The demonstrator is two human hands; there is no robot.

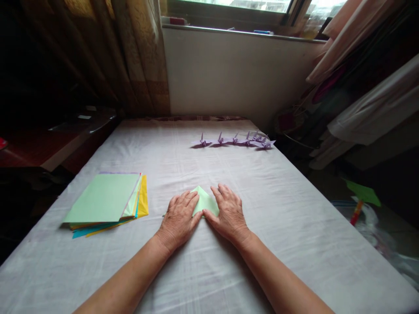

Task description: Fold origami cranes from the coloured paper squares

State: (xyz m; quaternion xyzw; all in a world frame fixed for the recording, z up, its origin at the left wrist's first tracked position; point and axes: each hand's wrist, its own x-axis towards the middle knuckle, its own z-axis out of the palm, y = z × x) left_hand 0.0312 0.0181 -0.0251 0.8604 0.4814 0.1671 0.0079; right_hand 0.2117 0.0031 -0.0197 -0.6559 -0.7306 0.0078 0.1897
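Your left hand [179, 218] and right hand [229, 213] lie flat, fingers spread, each grip open and pressing the folded green paper [204, 201] between them onto the white-clothed worktop [294, 226] (near its middle). Coloured paper stack [106, 201] lies to the left; purple paper cranes [235, 140] are lined up beyond.

White-sheeted table [294, 226]: paper stack [104, 198], cranes [234, 140]

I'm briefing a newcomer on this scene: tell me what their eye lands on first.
First, the two hands, left hand and right hand, pressing flat on a folded pale green paper at the middle of the white-covered table. Next, the stack of coloured sheets at left, and the row of purple paper cranes at the far edge.
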